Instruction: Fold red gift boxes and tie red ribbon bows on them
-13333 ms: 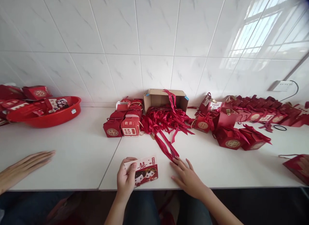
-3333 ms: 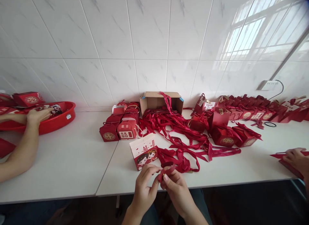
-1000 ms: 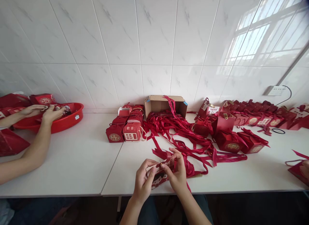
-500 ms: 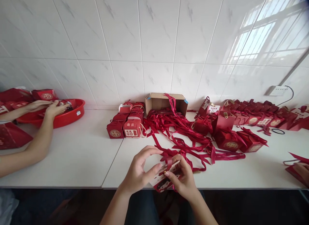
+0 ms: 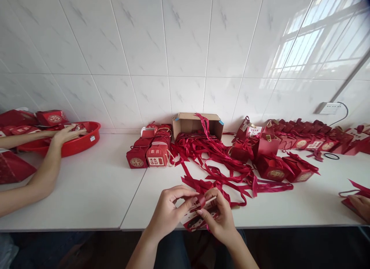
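Both my hands work at the table's front edge on a small red and white gift box (image 5: 194, 219) printed with cartoon figures. My left hand (image 5: 168, 211) curls round the box's left side, fingers pinched near the top. My right hand (image 5: 220, 216) grips the right side and pinches a loop of red ribbon (image 5: 200, 200) against the box top. The ribbon trails back into a tangled heap of red ribbons (image 5: 219, 167) just behind my hands.
An open cardboard box (image 5: 196, 123) stands at the wall with ribbons spilling out. Small red boxes (image 5: 150, 153) sit left of it, several more (image 5: 289, 153) to the right. Another person's hands (image 5: 65, 133) reach into a red basin (image 5: 76, 142) at far left; another hand (image 5: 360, 205) at right.
My hands and the box have shifted slightly toward the table edge, and the ribbon loop now sits on the box top. The person at left keeps a hand in the basin.
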Motion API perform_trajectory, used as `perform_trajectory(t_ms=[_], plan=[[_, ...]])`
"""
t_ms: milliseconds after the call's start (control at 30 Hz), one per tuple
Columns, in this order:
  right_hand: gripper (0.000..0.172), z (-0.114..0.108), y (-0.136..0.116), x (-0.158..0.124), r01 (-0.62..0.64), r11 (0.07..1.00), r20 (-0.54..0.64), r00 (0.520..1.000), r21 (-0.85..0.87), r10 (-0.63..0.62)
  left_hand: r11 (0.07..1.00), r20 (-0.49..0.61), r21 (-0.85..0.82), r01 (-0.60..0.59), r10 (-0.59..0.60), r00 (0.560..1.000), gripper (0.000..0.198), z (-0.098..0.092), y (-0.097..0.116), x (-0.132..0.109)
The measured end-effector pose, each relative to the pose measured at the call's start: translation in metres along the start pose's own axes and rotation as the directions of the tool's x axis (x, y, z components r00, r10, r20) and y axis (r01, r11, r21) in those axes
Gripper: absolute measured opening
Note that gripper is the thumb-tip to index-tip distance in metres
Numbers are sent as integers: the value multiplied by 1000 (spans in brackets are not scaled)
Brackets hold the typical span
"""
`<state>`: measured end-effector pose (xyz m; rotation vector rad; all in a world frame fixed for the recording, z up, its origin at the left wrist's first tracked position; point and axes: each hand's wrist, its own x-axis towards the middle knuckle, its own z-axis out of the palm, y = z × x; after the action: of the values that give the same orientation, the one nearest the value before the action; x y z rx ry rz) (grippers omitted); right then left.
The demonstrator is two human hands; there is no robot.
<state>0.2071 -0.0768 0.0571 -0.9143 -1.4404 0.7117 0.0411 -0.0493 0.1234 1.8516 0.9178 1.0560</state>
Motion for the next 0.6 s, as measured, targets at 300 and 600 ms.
perform_trajectory(t_ms=[300, 600], plan=[[17, 0, 1, -1, 30, 999, 0, 1000, -14, -30, 1000, 5, 6, -9, 9, 1000, 15, 0, 3, -1], [21, -3, -3, -2, 264, 961, -114, 956, -79, -272, 987, 133, -21, -160, 162, 978, 22, 2, 7, -16]])
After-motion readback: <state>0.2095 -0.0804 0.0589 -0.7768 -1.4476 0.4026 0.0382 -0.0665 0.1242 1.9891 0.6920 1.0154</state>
